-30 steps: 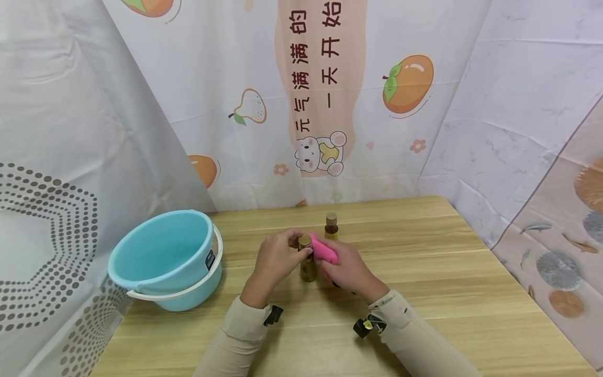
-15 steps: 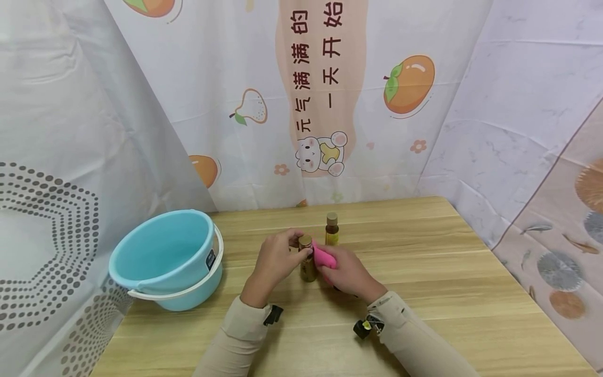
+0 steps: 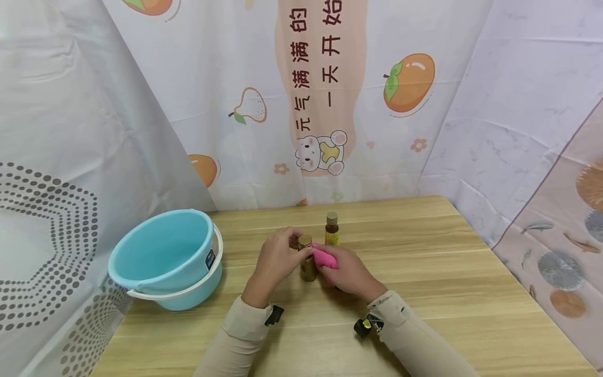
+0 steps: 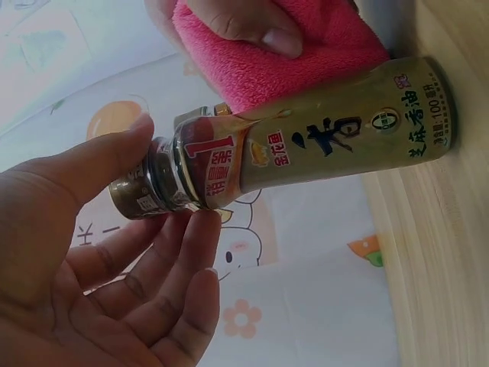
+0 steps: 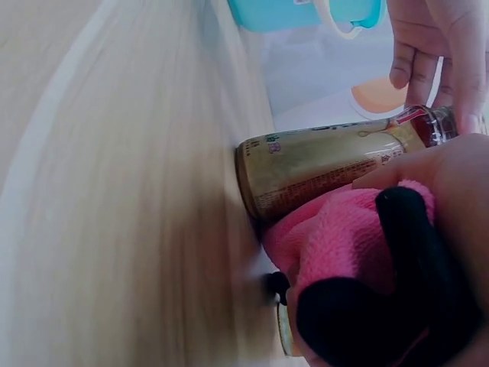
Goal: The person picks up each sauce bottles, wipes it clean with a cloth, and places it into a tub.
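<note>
A sesame oil bottle (image 3: 308,270) stands upright on the table, its gold-green label facing the left wrist camera (image 4: 328,138). My left hand (image 3: 277,262) pinches its neck just under the gold cap, thumb on one side and fingers on the other. From the right, my right hand (image 3: 349,269) grips a bunched pink cloth (image 3: 325,257) and presses it to the bottle's side. In the right wrist view the cloth (image 5: 336,237) lies along the lower part of the bottle (image 5: 321,164). My right fingers hide part of the cloth.
Behind the right hand stands a second dark bottle (image 3: 332,233) with a yellow label and tan cap. A light blue bucket (image 3: 188,280) with a white handle is at the table's left. Printed curtains (image 3: 245,173) hang behind the wooden table (image 3: 433,262).
The right hand and pink cloth have shifted slightly against the bottle's side, baring more of the rear bottle's yellow label. The left hand stays at the bottle's neck.
</note>
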Demonstrator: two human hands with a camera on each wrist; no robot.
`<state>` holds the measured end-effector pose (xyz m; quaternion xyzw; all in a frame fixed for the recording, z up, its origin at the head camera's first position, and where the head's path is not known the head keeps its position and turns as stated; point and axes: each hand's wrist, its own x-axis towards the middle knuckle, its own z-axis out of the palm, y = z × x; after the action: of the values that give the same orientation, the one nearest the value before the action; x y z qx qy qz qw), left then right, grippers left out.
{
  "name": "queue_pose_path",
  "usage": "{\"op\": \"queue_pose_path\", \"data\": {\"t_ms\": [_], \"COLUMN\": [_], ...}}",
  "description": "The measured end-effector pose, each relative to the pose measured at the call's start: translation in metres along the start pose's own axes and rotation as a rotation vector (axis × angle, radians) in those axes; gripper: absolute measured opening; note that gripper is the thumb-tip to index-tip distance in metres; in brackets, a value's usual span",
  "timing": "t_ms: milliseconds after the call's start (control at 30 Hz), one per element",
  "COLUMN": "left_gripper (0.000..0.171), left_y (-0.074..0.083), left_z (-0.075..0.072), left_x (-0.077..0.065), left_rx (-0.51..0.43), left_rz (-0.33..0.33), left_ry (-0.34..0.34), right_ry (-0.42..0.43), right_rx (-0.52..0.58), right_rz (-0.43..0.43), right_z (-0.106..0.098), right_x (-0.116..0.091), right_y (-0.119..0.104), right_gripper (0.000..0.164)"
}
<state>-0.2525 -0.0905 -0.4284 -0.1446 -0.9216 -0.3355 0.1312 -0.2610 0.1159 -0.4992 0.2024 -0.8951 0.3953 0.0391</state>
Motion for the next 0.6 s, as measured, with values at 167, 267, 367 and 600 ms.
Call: {"op": "queue_pose_path", "data": {"t_ms": [167, 267, 367, 600], "left_gripper": [0.038, 0.036, 0.037, 0.037], "left_y": [-0.001, -0.002, -0.002, -0.001], "left_z": [-0.001, -0.002, -0.002, -0.005], "left_x": [0.001, 0.001, 0.000, 0.000], "left_rx": [-0.042, -0.063, -0.076, -0.103], "left_rz": [-0.005, -0.004, -0.003, 0.008], "left_ry": [-0.005, -0.011, -0.013, -0.028], "right_ry": [0.008, 0.028, 0.048, 0.114], "right_rx": [0.015, 0.032, 0.045, 0.106], "right_rz": [-0.012, -0.035, -0.064, -0.112], "right_z": [-0.003, -0.005, -0.007, -0.011], "right_x": [0.001, 0.002, 0.001, 0.000], "right_y": [-0.005, -0.008, -0.011, -0.015], "right_gripper": [0.051, 0.051, 0.052, 0.056]}}
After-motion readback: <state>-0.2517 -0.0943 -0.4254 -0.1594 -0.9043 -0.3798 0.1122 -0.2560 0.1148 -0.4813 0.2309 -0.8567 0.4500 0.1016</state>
